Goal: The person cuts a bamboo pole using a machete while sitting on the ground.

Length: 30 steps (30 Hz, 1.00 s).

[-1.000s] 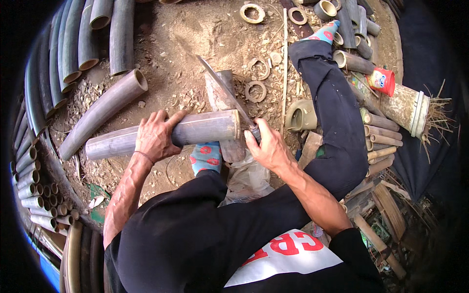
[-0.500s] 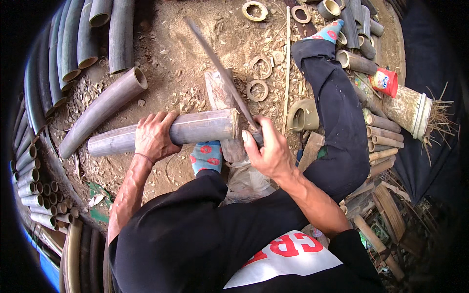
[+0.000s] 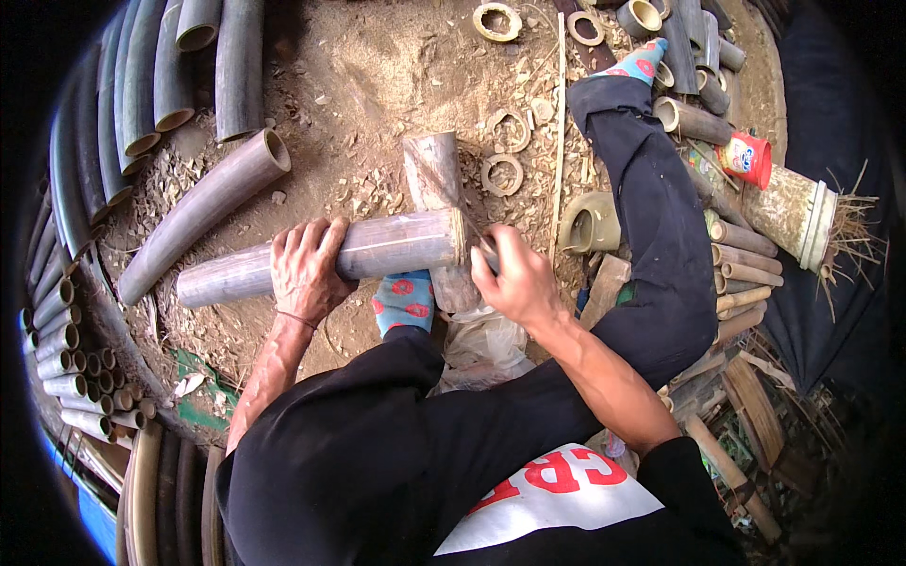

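Observation:
A grey bamboo tube [image 3: 406, 243] lies nearly level in front of me. Its right part rests across a short wooden log [image 3: 434, 174]. My left hand [image 3: 310, 269] is wrapped over the tube's middle from above. Close by the tube's cut right end, my right hand [image 3: 519, 283] is closed around the handle of a long-bladed knife [image 3: 489, 249]. Motion smears the blade, so whether it touches the tube's rim cannot be told. My left foot in a blue and red sock [image 3: 404, 300] sits under the tube, next to the log.
Another bamboo tube [image 3: 208, 215] lies at left, with rows of long tubes [image 3: 243, 71] beyond. Cut rings [image 3: 502, 174] and shavings litter the ground. Right of my outstretched leg are a red container [image 3: 746, 160], a pale bucket [image 3: 788, 212] on its side and short bamboo pieces [image 3: 746, 255].
The knife blade, raised and slanting up to the left before, is now a blur by the tube's right end. My right hand has turned slightly; my left hand keeps its hold.

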### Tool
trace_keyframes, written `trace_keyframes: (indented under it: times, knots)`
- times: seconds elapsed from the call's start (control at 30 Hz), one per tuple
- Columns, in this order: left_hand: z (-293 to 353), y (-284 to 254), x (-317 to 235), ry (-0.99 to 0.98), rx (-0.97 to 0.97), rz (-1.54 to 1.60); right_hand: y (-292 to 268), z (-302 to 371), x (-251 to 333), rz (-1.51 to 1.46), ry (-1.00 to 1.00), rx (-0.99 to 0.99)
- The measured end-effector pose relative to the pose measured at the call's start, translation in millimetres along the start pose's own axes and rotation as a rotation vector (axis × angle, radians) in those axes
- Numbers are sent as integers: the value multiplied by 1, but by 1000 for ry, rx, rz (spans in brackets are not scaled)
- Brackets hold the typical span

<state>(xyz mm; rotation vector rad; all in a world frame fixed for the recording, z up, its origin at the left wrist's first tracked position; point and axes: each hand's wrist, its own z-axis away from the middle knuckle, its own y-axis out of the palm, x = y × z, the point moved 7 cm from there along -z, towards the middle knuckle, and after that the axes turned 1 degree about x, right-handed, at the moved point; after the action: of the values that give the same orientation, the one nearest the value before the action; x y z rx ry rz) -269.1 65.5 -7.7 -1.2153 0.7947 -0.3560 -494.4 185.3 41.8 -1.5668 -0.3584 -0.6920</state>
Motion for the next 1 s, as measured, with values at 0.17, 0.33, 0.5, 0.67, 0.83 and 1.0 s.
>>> trace_keyframes:
  times: [0.17,0.33,0.5,0.67,0.83,1.0]
  knots:
    - [14,6,2,-12,1,-20,1,-8,-2,-172,218,161]
    - [15,5,-1,-14,-113,-81,-1,-1,3,-73,28,-6]
    - [21,10,0,-22,-164,-113,-1,-4,0,-182,260,160]
    - [27,11,-1,-41,-195,-131,2,-4,5,-99,91,60]
    - [22,8,-3,-92,67,-71,20,0,-21,-69,333,297]
    - [-8,9,27,-95,411,149,-33,-25,41,-265,-1,-46]
